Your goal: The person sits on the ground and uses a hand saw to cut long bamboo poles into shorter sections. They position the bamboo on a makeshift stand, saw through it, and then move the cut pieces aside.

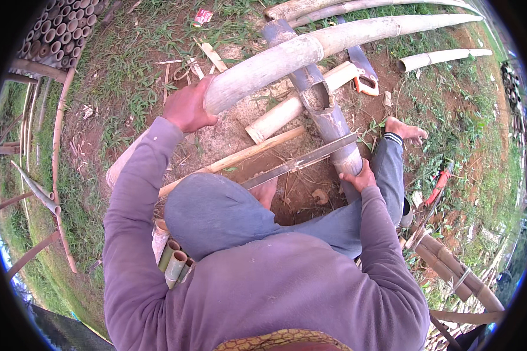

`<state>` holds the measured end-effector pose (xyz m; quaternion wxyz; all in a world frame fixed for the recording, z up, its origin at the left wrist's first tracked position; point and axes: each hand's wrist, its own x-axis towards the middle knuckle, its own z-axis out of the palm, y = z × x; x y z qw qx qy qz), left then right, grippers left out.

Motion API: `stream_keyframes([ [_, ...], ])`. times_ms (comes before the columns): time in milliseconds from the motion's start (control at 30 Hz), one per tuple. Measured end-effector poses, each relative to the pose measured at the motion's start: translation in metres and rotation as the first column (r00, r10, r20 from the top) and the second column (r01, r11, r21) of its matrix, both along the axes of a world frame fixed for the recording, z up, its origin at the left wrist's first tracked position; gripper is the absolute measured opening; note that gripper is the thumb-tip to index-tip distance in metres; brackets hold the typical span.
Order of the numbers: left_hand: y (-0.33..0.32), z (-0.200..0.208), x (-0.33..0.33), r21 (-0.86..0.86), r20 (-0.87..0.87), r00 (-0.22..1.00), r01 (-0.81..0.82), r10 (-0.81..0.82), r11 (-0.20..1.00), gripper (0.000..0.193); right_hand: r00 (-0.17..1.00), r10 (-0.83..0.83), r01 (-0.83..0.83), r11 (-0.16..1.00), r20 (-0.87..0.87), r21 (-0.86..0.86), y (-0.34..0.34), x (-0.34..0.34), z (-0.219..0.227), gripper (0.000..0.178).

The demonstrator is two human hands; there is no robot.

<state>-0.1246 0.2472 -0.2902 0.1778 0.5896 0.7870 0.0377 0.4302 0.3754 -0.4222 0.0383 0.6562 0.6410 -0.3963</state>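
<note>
My left hand (187, 109) is closed on the near end of a long pale bamboo pole (281, 63), which stretches away to the upper right. Beneath that pole runs a darker bamboo pole (334, 126) with an opening cut in its upper side. My right hand (360, 176) grips this darker pole close to its near end. Just beyond the right hand, a long flat bar (303, 161) lies across the darker pole; its material is unclear. A shorter pale bamboo piece (275, 118) passes beneath the darker pole.
A handsaw (366, 82) with an orange handle lies beyond the poles. To the far right rests a red-handled tool (439, 186). Cut bamboo tubes (174, 266) stand by my left hip. Bamboo railing (57, 146) edges the left side, with stacked tubes (61, 29) behind.
</note>
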Motion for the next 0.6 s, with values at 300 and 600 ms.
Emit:
stream_keyframes([
  [300, -0.003, -0.017, 0.017, -0.069, 0.016, 1.0, -0.025, 0.026, 0.997, 0.109, 0.892, 0.406, -0.44, 0.881, 0.2, 0.174, 0.1, -0.168, 0.064, 0.118],
  [600, -0.006, -0.013, 0.014, -0.03, -0.007, 0.999, -0.039, 0.039, 0.999, 0.109, 0.949, 0.311, -0.315, 0.926, 0.05, 0.206, 0.116, -0.185, 0.026, 0.133],
])
